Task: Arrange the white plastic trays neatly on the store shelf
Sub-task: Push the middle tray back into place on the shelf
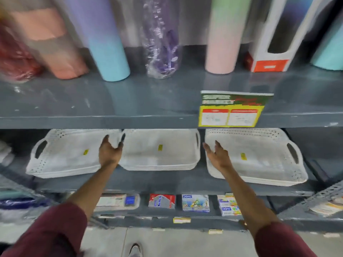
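Note:
Three stacks of white plastic trays sit side by side on the middle grey shelf: a left stack, a middle stack and a right stack, each with a small yellow sticker. My left hand is open at the gap between the left and middle stacks, fingers by the middle stack's left handle. My right hand is open over the left edge of the right stack, fingers spread, just right of the middle stack. Neither hand holds anything.
The upper shelf carries upright pastel rolls, a wrapped purple roll, a white box and a green-yellow price card. Small stationery packs lie on the lower shelf. A shoe stands on the floor below.

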Demonstrator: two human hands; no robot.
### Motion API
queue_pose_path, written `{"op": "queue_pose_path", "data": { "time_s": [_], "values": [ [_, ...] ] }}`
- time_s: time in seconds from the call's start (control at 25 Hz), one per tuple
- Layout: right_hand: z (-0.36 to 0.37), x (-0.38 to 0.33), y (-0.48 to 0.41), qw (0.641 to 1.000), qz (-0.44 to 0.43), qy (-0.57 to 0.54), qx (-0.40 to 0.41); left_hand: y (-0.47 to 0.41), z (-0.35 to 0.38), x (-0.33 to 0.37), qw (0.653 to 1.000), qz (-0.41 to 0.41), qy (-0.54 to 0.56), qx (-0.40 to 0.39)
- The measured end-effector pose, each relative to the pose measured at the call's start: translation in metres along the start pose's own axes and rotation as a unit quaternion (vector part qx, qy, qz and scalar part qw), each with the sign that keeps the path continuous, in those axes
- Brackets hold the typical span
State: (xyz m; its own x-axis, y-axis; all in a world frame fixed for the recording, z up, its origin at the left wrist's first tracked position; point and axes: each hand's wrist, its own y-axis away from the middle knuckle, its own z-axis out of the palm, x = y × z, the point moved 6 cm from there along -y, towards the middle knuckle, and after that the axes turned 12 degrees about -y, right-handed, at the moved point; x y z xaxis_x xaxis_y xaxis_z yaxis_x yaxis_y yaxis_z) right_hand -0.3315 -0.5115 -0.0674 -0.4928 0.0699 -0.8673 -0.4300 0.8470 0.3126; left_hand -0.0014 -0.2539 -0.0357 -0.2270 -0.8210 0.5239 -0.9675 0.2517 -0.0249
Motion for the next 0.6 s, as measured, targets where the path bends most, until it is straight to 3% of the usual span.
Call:
{"op": "queue_pose_path", "data": {
  "time_s": [0.16,0.36,0.6],
  "values": [
    [0.034,-0.016,-0.020,1.000,0.020,0.007,0.012,-0.032,0.041,-0.018,0.977,0.034,-0.109,-0.180],
    [0.053,-0.019,-0.029,0.997,-0.035,0.025,0.064,-0.043,0.048,-0.018,0.972,0.077,-0.154,-0.158],
    [0.058,-0.014,-0.016,0.986,-0.078,0.118,0.090,-0.009,0.031,-0.038,0.983,0.088,-0.110,-0.115]
  ]
}}
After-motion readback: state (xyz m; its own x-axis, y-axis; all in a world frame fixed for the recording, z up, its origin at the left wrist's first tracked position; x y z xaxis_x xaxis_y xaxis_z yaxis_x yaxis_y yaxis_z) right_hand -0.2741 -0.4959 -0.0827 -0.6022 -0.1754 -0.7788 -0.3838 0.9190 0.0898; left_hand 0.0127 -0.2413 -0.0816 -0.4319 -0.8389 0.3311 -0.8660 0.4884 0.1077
